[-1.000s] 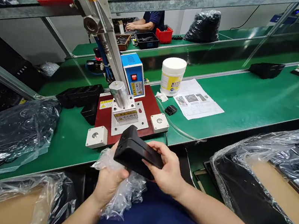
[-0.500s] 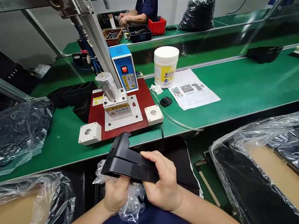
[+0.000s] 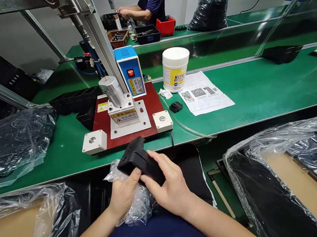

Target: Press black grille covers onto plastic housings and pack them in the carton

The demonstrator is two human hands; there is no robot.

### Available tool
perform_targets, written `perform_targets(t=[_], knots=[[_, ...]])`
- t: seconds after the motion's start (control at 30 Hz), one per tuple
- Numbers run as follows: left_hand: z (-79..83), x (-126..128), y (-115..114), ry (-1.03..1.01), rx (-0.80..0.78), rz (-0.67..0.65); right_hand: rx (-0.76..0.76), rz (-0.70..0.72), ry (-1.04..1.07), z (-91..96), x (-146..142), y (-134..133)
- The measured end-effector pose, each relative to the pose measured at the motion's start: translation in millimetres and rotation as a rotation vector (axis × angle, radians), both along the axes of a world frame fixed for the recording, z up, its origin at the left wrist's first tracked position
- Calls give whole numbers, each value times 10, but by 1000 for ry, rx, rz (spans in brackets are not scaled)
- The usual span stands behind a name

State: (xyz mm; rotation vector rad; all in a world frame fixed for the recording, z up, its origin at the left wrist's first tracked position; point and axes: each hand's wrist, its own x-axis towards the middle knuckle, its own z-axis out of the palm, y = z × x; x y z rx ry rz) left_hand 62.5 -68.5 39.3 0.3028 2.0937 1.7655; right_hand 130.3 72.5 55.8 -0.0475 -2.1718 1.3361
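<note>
Both hands hold a black plastic housing (image 3: 137,158) just in front of the green bench edge. My right hand (image 3: 170,186) wraps over its near end from the right. My left hand (image 3: 122,195) grips it from below, together with a crumpled clear plastic bag (image 3: 138,205) that hangs under the part. Directly behind the part stands a small press fixture (image 3: 125,117) with a red base, a white plate, a metal cylinder and two white push buttons.
A blue control box (image 3: 129,72), a white tub (image 3: 174,69), a printed sheet (image 3: 205,96) and a small black piece (image 3: 176,106) lie on the green bench (image 3: 271,92). Bagged black parts (image 3: 4,142) sit left; lined cartons (image 3: 297,172) right. Another person (image 3: 147,6) works at the far bench.
The black housing has been turned in my hands and now lies tilted, its thick end toward the fixture. The view has shifted slightly.
</note>
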Motion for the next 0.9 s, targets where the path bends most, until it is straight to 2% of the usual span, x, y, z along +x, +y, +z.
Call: perform_targets(t=[0.1,0.2,0.27,0.43,0.53,0.67,0.8,0.9], knots=[[16,20,62,-86,96,3,-286,5,-60,-64,-39,25],[31,41,144,-17,146,-66,-601,17,-149,-123,-86,47],[28,43,175,16,197,-102,-711,46,-196,-131,-105,64],[-5,23,130,60,229,-94,-705,199,-224,-104,-95,91],[-22,32,83,137,213,-130,-695,191,-217,-118,-77,61],[-14,63,76,207,202,-108,-683,157,-208,-149,-74,3],[121,-16,24,272,186,-154,-810,261,-212,-156,-84,103],[329,-195,-140,497,62,-156,-879,355,-280,-135,-69,287]])
